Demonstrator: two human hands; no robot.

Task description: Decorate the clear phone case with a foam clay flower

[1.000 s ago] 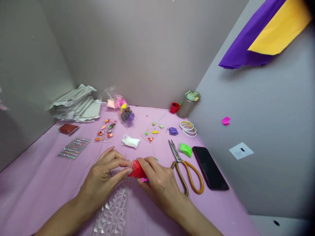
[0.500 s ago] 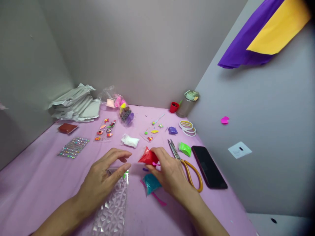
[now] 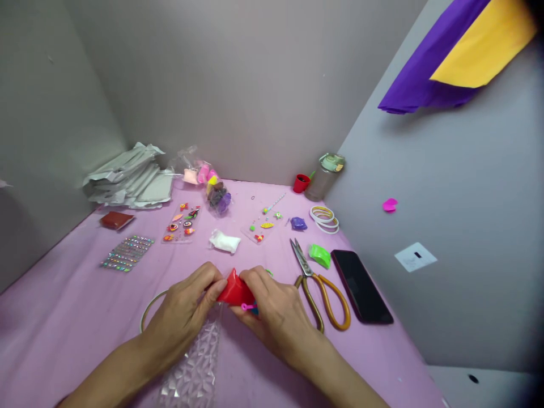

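My left hand (image 3: 182, 309) and my right hand (image 3: 272, 314) meet over a red bag of clay (image 3: 236, 289), and the fingers of both pinch it. A small pink plastic tool (image 3: 249, 306) shows under my right fingers, with a bit of teal material mostly hidden behind that hand. Below my left hand lies a transparent embossed plastic sleeve (image 3: 193, 362), its top end hidden by the hand. A thin pale hoop (image 3: 147, 311) curves out from behind my left wrist.
Gold-handled scissors (image 3: 318, 289) and a black phone (image 3: 361, 286) lie to the right on the pink cloth (image 3: 63, 317). Farther back are a white clay lump (image 3: 224, 242), sticker sheets (image 3: 182, 224), a bag of coloured clay (image 3: 216, 192) and a red cup (image 3: 301, 183).
My hands have come together on the red bag, which moved left and nearer me. The teal material and pink tool are now mostly hidden by my right hand, and the pale hoop has appeared.
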